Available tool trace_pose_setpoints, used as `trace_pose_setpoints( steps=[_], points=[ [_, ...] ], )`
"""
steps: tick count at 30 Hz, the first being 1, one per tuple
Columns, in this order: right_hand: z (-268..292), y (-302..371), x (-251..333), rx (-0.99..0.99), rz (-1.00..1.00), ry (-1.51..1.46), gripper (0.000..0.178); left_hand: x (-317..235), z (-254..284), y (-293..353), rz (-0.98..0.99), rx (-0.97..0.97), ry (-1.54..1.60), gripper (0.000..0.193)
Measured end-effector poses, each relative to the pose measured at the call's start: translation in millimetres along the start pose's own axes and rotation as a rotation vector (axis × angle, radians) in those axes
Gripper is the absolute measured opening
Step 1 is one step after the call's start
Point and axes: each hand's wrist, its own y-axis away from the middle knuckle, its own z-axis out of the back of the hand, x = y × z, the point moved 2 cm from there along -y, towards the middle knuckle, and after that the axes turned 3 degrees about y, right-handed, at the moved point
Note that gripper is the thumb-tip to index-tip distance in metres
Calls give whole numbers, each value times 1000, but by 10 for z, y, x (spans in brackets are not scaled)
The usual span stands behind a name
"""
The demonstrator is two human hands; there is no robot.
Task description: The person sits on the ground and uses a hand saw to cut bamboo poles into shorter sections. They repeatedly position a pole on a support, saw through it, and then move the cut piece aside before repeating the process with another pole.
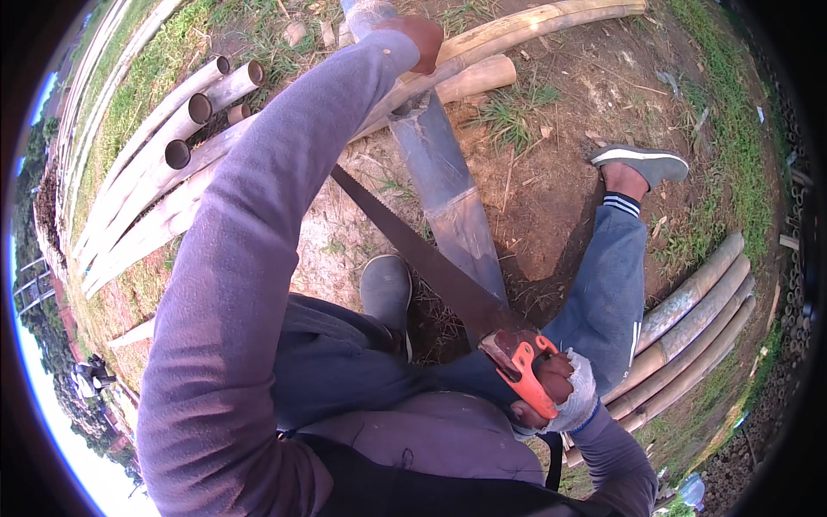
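My right hand (pixel 551 384), in a whitish fingerless glove, is closed round the orange handle (pixel 527 372) of a handsaw. The saw's long dark blade (pixel 413 246) slants up and left, its tip near my left forearm. Farther off, my left hand (pixel 420 41) curls down over a tan bamboo pole (pixel 482 39); its fingertips are partly hidden. That pole lies across a thick grey bamboo log (pixel 448 189), which runs from the top toward my legs. A shorter cut bamboo end (pixel 478 79) sits beside the pole. The blade is apart from the pole.
Several bamboo poles (pixel 164 159) with open cut ends lie at the left. More poles (pixel 689 323) are stacked at the right. My shod feet (pixel 385 289) stand either side of the grey log, on bare soil (pixel 551 215) with grass tufts. A person (pixel 90 376) is far left.
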Motion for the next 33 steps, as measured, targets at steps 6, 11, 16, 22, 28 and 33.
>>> trace_pose_setpoints(
  steps=[6,11,16,22,28,33],
  points=[
    [-70,-581,-415,-244,-197,-161,38,-12,74,-48,-41,53,8,53],
    [-42,-832,-639,-325,-162,-102,33,-44,67,-36,-31,46,10,51],
    [-74,-792,-802,-399,-132,-56,31,26,-49,-97,-82,-42,9,35],
    [-76,-1007,-845,-442,-215,24,31,-25,-11,-89,-83,12,15,48],
    [-110,-649,-953,-343,-242,30,35,-76,130,24,-23,43,21,44],
    [-139,-1197,-889,-471,-73,99,26,-46,47,-27,-78,5,5,42]
  ],
)
